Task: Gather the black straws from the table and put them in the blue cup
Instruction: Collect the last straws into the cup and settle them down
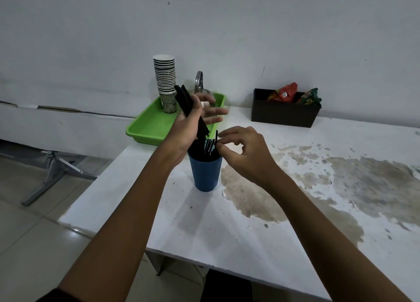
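Observation:
A blue cup (205, 174) stands upright on the white table (227, 222) near its left edge, with several black straws (210, 145) sticking out of it. Just above the cup, my left hand (189, 125) grips a bundle of black straws (184, 98) that slants up and to the left, its lower ends over the cup's mouth. My right hand (242, 152) is at the cup's right rim, thumb and forefinger pinched on the top of one straw standing in the cup. The cup's inside is dark and partly hidden by my left hand.
Behind the cup is a green tray (150, 125) holding a tall stack of paper cups (166, 81) and a metal kettle (200, 83). A black box (284, 115) with snack packets stands at the back right. Brown stains (341, 176) cover the table's right half.

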### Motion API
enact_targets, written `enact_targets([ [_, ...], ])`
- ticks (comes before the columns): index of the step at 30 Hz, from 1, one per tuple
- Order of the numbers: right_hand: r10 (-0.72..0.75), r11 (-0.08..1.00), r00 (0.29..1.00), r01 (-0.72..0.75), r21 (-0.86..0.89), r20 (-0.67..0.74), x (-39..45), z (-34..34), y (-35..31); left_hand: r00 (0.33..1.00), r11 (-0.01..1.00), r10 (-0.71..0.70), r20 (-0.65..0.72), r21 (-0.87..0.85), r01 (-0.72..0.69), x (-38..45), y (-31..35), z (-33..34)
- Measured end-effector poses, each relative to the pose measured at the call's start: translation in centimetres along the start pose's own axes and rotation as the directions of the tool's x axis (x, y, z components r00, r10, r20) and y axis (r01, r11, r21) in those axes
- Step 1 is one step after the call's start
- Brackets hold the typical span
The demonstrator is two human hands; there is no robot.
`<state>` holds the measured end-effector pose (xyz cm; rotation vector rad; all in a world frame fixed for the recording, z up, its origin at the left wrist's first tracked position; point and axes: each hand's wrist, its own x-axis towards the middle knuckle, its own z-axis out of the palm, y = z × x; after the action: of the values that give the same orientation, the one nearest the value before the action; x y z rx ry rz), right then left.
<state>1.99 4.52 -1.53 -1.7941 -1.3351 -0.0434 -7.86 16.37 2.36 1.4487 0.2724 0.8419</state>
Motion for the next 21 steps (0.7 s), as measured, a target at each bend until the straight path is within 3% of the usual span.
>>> enact_targets([
  [6, 0.091, 0.994, 0.996, -0.090, 0.067, -0.010, -1.3, 0.7, 0.1, 1.000, 0.994, 0.015, 0.013, 0.105, -0.016, -0.1, -0.4, -0.1],
  [12, 0.048, 0.990, 0.998, -0.053, 0.131, 0.046, -3.4, 2.7, 0.5, 1.000, 0.993, -0.011, -0.013, 0.115, 0.012, -0.2, -0.9, -0.4],
  [17, 0.053, 0.976, 0.998, -0.056, 0.212, 0.022, -4.1, 3.7, 0.6, 0.997, 0.988, -0.022, 0.073, 0.157, 0.011, -0.1, -1.3, -0.5],
  [21, 0.145, 0.933, 0.989, -0.148, 0.328, 0.033, -4.3, 3.8, 0.2, 0.984, 0.952, -0.054, 0.169, 0.306, 0.000, -0.1, -1.5, -0.9],
])
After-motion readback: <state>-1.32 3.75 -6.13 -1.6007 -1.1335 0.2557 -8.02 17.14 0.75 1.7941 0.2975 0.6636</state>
